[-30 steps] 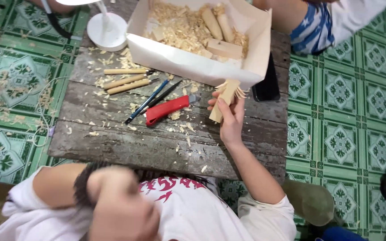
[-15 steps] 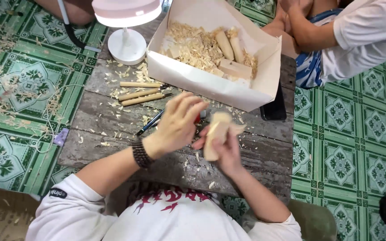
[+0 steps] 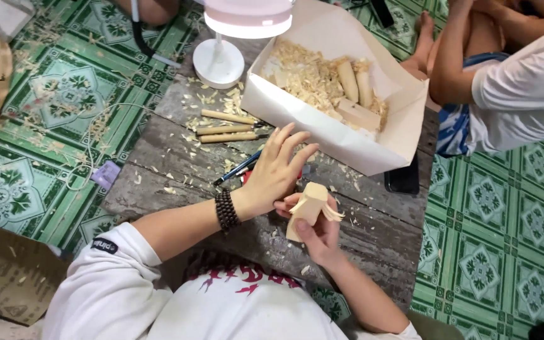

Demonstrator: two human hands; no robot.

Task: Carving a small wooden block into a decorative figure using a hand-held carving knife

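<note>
Wood block, gripped in right hand near the table's front edge; left hand open above it.

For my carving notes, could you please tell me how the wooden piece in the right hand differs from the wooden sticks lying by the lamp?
The wooden piece is held off the table in the right hand; the wooden sticks lie flat on the table. The piece is blocky, with curled shavings hanging from it; the sticks are slim, round and smooth. Both are pale, bare wood.
</note>
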